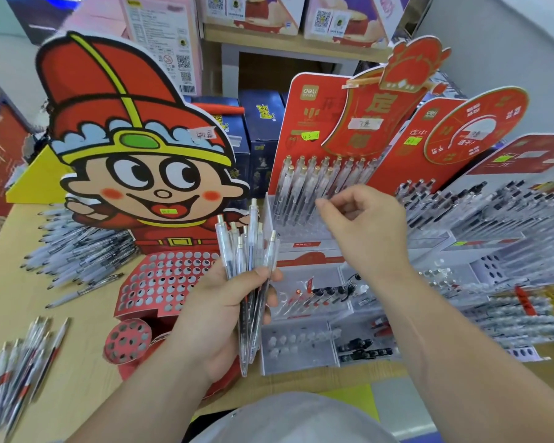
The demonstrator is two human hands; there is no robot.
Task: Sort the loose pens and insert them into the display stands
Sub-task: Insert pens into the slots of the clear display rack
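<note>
Pens (252, 241) in left hand (226, 310); right hand (368, 231) loose

Left hand (224, 302) grips clear pens (248, 273); right hand (362, 225) hovers near the stand (304, 100).

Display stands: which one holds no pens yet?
The cartoon-figure stand on the left: its red perforated holes are all empty, while the clear stands on the right carry pens.

Stationery shop, red branded pen display stands (314, 123) crowded on a wooden worktop (87, 314), neon price stickers (311, 135), cartoon-figure cardboard stand (135, 148), QR-coded stock boxes (256, 14) on a shelf (269, 39) behind.
</note>
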